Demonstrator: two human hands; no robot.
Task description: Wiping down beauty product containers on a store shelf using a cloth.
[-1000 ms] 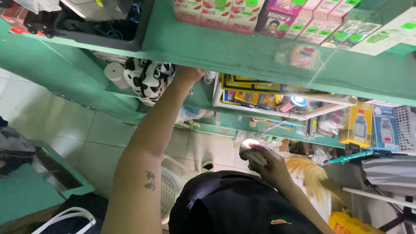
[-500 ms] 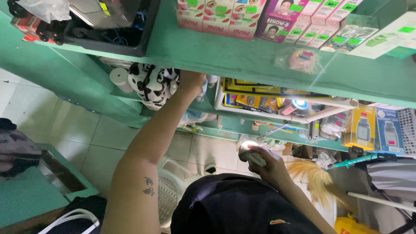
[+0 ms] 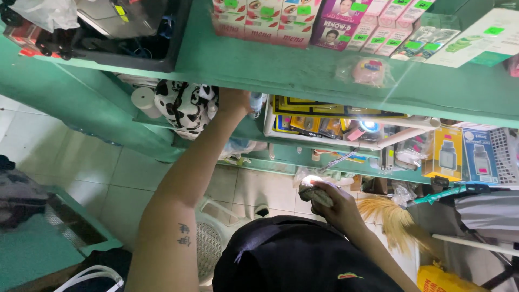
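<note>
A row of small pink-and-white boxes (image 3: 254, 19) with green price stickers stands along the top of the green shelf (image 3: 303, 70), with a purple box (image 3: 338, 24) showing a portrait just beside them and flat packets in clear wrap further right. A round pink item in a clear bag (image 3: 369, 70) lies alone on the shelf's front part. Below, a white wire rack (image 3: 324, 127) holds yellow-and-black carded packages, and two boxed items, one yellow (image 3: 444, 154) and one blue-and-white (image 3: 478, 157), sit at the right.

The left hand (image 3: 233, 101) reaches up under the shelf, just beside a black-and-white cow-patterned soft bag (image 3: 184, 108) and a white paper roll (image 3: 145, 101); its fingers are hidden, so its grip cannot be told. The right hand (image 3: 330, 203) is closed around a small lit flashlight (image 3: 311, 192), held low before the lower shelf. A straw broom head (image 3: 389, 216) lies just right of it. A white plastic chair (image 3: 208, 243) stands on the pale tiled floor (image 3: 108, 178).
</note>
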